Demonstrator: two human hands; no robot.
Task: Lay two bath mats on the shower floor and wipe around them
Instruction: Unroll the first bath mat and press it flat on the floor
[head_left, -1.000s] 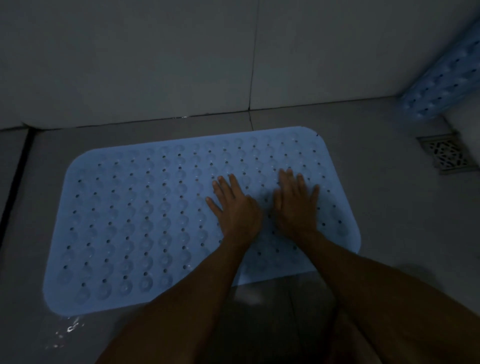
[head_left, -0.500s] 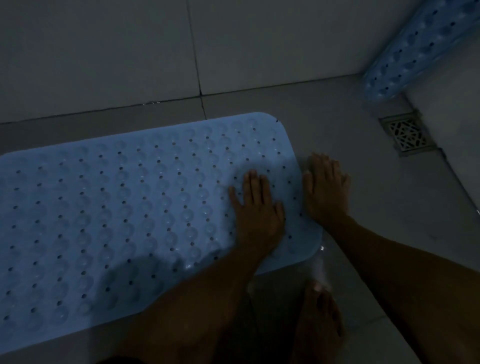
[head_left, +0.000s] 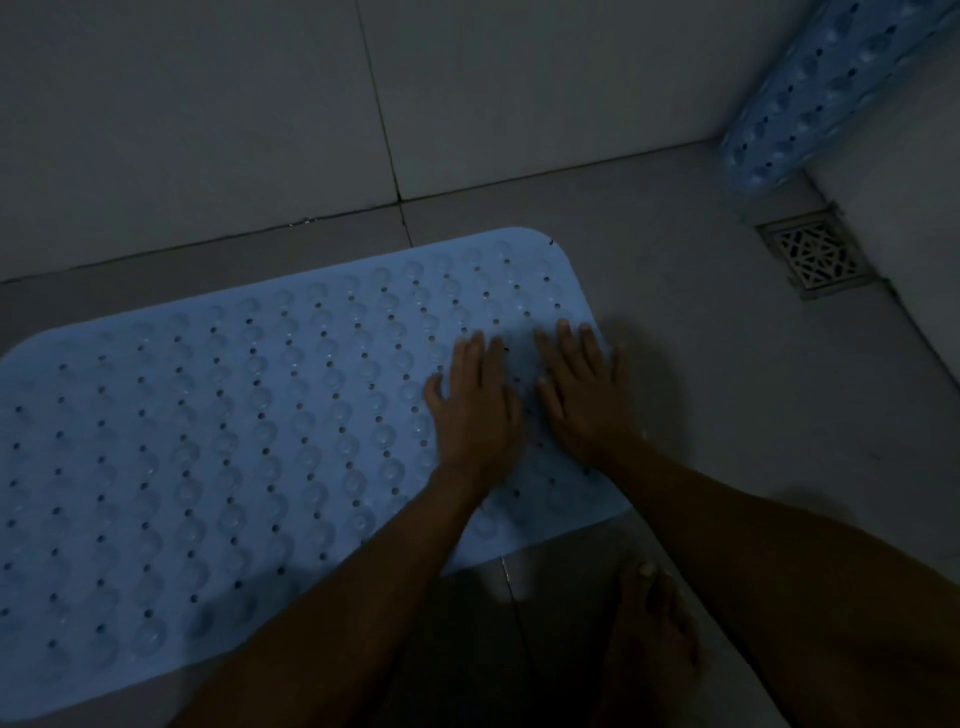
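Note:
A light blue bath mat (head_left: 249, 447) with rows of holes and round bumps lies flat on the grey shower floor (head_left: 691, 322), stretching from the left edge to the middle. My left hand (head_left: 475, 405) presses flat on the mat's right part, fingers straight. Beside it, my right hand (head_left: 584, 389) lies flat on the mat near its right edge, fingers spread. A second blue mat (head_left: 826, 93), rolled up, leans in the far right corner against the wall.
A square metal floor drain (head_left: 815, 257) sits at the right, below the rolled mat. Tiled walls rise at the back and right. My bare foot (head_left: 654, 623) stands on the floor just in front of the mat.
My right hand has come back from the bare floor onto the mat's right edge. My left hand stays flat on the mat. The view has shifted a little.

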